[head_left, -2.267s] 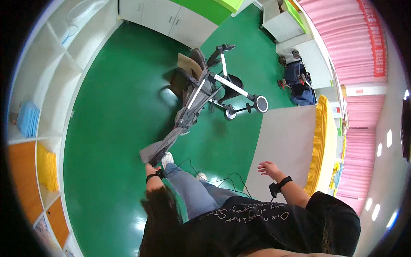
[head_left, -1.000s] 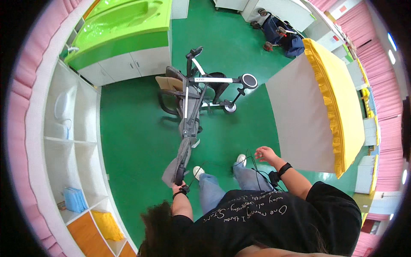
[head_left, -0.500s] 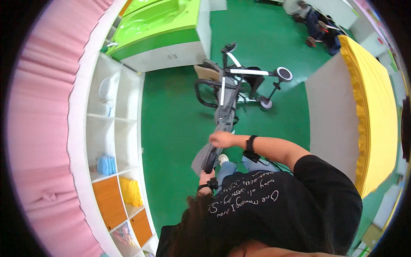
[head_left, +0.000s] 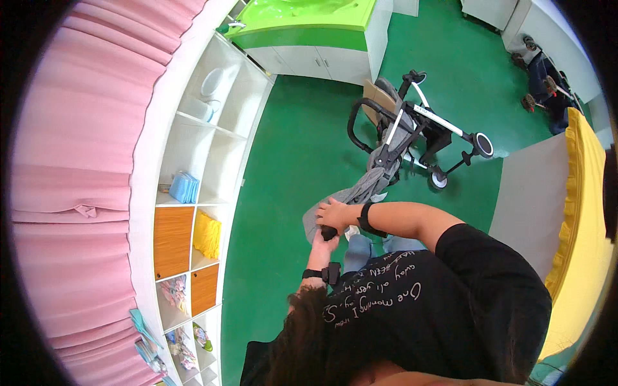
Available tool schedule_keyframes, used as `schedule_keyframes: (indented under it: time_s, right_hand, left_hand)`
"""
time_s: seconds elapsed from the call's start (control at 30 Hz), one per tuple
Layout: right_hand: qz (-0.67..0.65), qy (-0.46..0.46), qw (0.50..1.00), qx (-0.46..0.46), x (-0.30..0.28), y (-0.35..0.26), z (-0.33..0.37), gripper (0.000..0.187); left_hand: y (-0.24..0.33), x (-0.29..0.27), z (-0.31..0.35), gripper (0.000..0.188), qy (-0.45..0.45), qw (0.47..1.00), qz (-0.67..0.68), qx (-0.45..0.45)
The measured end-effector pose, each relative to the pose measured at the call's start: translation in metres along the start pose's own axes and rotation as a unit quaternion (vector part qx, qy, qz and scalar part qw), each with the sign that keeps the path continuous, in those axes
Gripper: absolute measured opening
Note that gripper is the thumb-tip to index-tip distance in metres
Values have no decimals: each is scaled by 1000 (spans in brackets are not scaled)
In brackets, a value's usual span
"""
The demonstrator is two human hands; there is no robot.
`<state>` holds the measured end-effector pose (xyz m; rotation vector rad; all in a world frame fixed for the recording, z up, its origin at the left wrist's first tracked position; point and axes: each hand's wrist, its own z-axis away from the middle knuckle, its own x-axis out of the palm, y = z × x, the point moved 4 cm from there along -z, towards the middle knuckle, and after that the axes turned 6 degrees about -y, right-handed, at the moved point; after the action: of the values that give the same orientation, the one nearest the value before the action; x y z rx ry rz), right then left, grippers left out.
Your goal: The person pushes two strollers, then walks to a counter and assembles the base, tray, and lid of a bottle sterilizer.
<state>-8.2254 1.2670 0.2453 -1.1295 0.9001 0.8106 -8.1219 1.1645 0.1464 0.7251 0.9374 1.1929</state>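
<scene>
A grey stroller with a white and black frame leans toward me, its wheels off to the far right. Its grey fabric canopy reaches down to my hands. My left hand is closed round the black handle from the near side. Just beyond it, my right hand curls over the handle end and the grey fabric, close to the left one. Fabric and fingers hide part of the handle. Both wrists wear black straps.
White shelving with blue and yellow cloth stacks runs along the left, before a pink curtain. A green-topped basin cabinet stands at the far side. At right are a yellow-covered unit and a folded dark stroller.
My right hand has slid down the stroller, close beside my left hand. The handle end has tilted upward and left, and my view has turned, shifting the room to the right.
</scene>
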Motion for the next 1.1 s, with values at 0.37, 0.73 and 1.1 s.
schedule_keyframes:
  time_s: [0.37,0.73,1.1]
  right_hand:
    - [109,203,972,42,-37,15,50,23]
    - [-48,330,926,178,-124,46,137,34]
    - [-103,442,861,229,-161,57,232,34]
  left_hand:
    - [63,20,-45,23,46,761,599,-243]
    - [221,46,-1,37,-168,731,581,-315]
    - [145,8,29,56,-227,862,304,-336]
